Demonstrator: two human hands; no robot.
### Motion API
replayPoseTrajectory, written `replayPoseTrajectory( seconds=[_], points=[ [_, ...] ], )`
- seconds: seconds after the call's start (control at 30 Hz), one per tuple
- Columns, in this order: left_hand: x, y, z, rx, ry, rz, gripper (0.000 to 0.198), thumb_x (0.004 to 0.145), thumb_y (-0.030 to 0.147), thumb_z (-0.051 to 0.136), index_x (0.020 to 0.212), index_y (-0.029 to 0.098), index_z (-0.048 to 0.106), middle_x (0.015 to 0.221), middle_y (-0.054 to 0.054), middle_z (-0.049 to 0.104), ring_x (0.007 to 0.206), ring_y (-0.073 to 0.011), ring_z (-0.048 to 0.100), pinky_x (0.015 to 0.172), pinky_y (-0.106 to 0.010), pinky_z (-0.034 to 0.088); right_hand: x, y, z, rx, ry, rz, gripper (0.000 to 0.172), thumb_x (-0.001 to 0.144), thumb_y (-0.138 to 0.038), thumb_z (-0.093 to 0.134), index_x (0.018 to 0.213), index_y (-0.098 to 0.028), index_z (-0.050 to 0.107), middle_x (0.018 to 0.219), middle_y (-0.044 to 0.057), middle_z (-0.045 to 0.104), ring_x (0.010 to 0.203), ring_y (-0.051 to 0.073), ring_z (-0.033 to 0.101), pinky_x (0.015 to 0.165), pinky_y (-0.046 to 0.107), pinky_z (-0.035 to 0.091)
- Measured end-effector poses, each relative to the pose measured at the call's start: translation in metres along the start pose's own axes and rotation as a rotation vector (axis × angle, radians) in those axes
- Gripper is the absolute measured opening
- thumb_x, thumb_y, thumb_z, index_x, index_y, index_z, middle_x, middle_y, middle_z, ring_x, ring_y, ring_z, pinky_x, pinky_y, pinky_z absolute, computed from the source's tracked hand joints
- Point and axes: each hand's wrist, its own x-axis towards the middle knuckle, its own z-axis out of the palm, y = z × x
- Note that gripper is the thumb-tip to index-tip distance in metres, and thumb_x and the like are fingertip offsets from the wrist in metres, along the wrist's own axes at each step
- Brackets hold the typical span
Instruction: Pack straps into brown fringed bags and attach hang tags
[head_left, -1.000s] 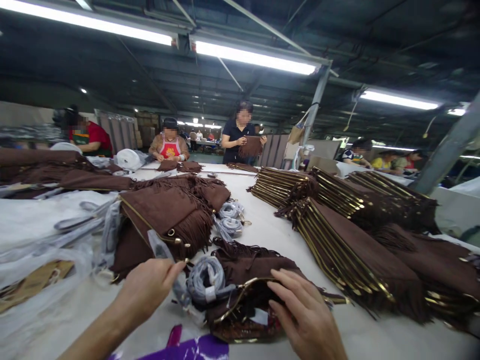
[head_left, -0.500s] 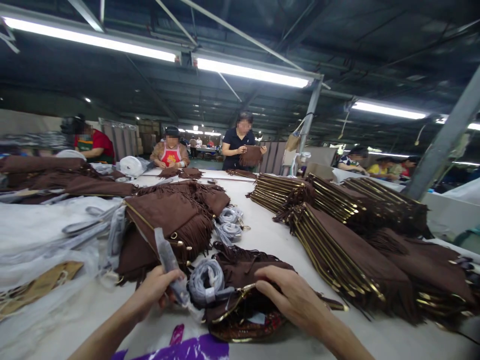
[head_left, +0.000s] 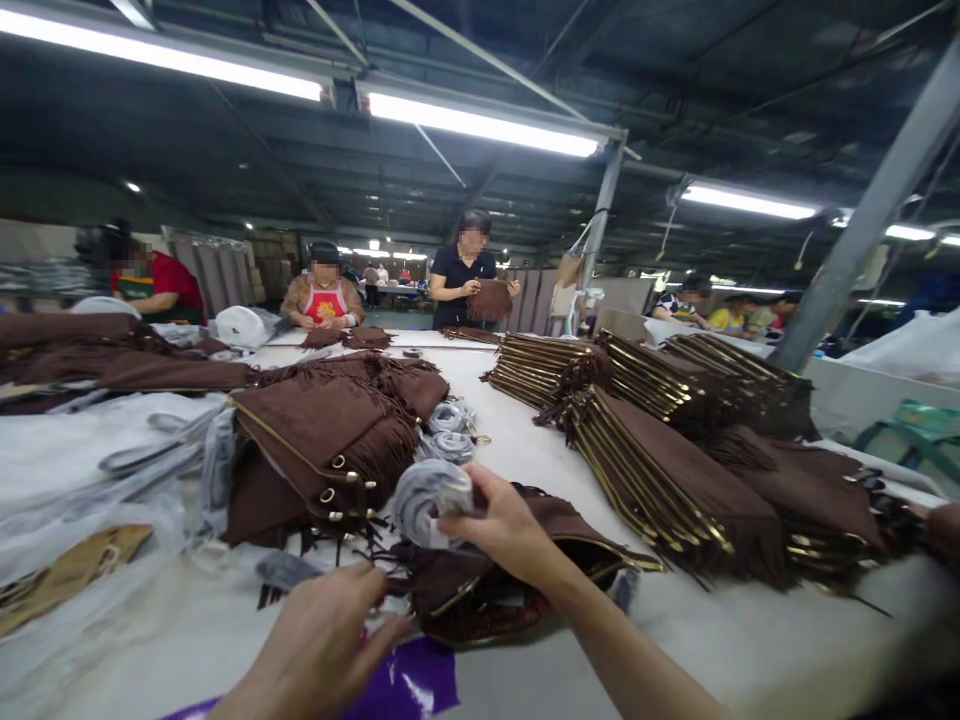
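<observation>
My right hand [head_left: 499, 525] is closed around a coiled strap [head_left: 424, 503] wrapped in greyish clear plastic, above the left end of a brown fringed bag [head_left: 487, 590]. The bag lies with its gold zipper open and a dark patterned lining partly visible. My left hand [head_left: 326, 635], slightly blurred, is at the bag's left end, thumb stretched apart from the fingers. Its fingertips come near the bag's edge; whether they touch it I cannot tell. Just beyond that hand lies a grey plastic-wrapped piece [head_left: 285, 570].
Stacked brown bags [head_left: 315, 430] with gold rings stand at left; more coiled straps [head_left: 450, 430] lie behind. Rows of gold-zippered bags [head_left: 660, 470] fill the right. Purple plastic [head_left: 420, 680] lies at the near edge. Across the table, a person [head_left: 469, 270] holds a brown fringed piece.
My right hand has left the bag's zipper edge and taken up the coiled strap, raising it. My left hand has let go of the long plastic-wrapped piece and moved nearer. The view has shifted slightly.
</observation>
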Motion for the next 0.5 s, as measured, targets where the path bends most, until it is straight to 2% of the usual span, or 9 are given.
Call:
replayPoseTrajectory(
  seconds=[0.03,0.1,0.17,0.23,0.3,0.4,0.5],
  points=[
    [0.003,0.01,0.008,-0.033,0.027,0.08,0.031,0.088,0.039,0.049,0.107,0.02,0.062,0.114,-0.012,0.066,0.104,-0.0302,0.061,0.089,-0.044,0.047,-0.015,-0.002,-0.009,0.097,0.04,-0.031,0.024,0.075,-0.029,0.071,0.092,-0.019,0.057,0.081,-0.003,0.063,0.073,0.014,0.057,0.066,0.022,0.047],
    [0.016,0.027,0.026,-0.06,0.078,0.202,0.037,0.084,0.032,0.056,0.119,0.021,0.057,0.127,-0.012,0.059,0.114,-0.0292,0.055,0.096,-0.043,0.044,-0.046,-0.002,-0.021,0.054,0.129,-0.127,0.02,0.079,-0.031,0.07,0.088,-0.02,0.057,0.08,-0.002,0.063,0.072,0.015,0.057,0.064,0.022,0.047],
    [0.034,0.037,0.041,-0.04,0.081,0.23,0.028,0.086,0.021,0.051,0.113,0.021,0.059,0.122,-0.01,0.061,0.111,-0.0277,0.056,0.094,-0.042,0.046,-0.076,0.003,-0.028,-0.18,0.203,-0.361,0.009,0.09,-0.028,0.059,0.087,-0.02,0.056,0.085,0.001,0.066,0.077,0.016,0.06,0.069,0.024,0.048],
    [0.05,0.042,0.045,-0.033,0.08,0.204,0.025,0.089,0.011,0.039,0.099,0.019,0.061,0.108,-0.008,0.065,0.101,-0.0245,0.06,0.087,-0.038,0.049,-0.1,0.01,-0.033,-0.457,0.22,-0.627,0.018,0.1,-0.024,0.043,0.086,-0.019,0.054,0.089,0.004,0.07,0.079,0.015,0.061,0.075,0.025,0.048],
    [0.061,0.042,0.04,-0.063,0.121,0.185,0.028,0.093,0.01,0.033,0.094,0.019,0.06,0.1,-0.007,0.065,0.096,-0.0218,0.061,0.084,-0.035,0.05,-0.118,0.016,-0.037,-0.724,0.235,-0.79,0.028,0.103,-0.02,0.033,0.084,-0.018,0.054,0.087,0.004,0.072,0.074,0.015,0.06,0.076,0.024,0.048],
    [0.065,0.042,0.027,-0.105,0.223,0.214,0.029,0.097,0.015,0.03,0.092,0.02,0.059,0.097,-0.005,0.064,0.094,-0.0201,0.061,0.082,-0.032,0.048,-0.124,0.027,-0.038,-1.022,0.355,-0.835,0.031,0.101,-0.011,0.032,0.084,-0.017,0.057,0.083,0.004,0.072,0.071,0.016,0.061,0.072,0.026,0.048],
    [0.062,0.045,0.025,-0.098,0.298,0.286,0.032,0.097,0.017,0.027,0.092,0.021,0.058,0.097,-0.005,0.062,0.092,-0.0198,0.061,0.078,-0.031,0.047,-0.106,0.047,-0.024,-1.156,0.45,-0.662,0.03,0.098,-0.011,0.033,0.084,-0.017,0.058,0.078,0.007,0.069,0.065,0.021,0.06,0.062,0.032,0.048]
  ],
)
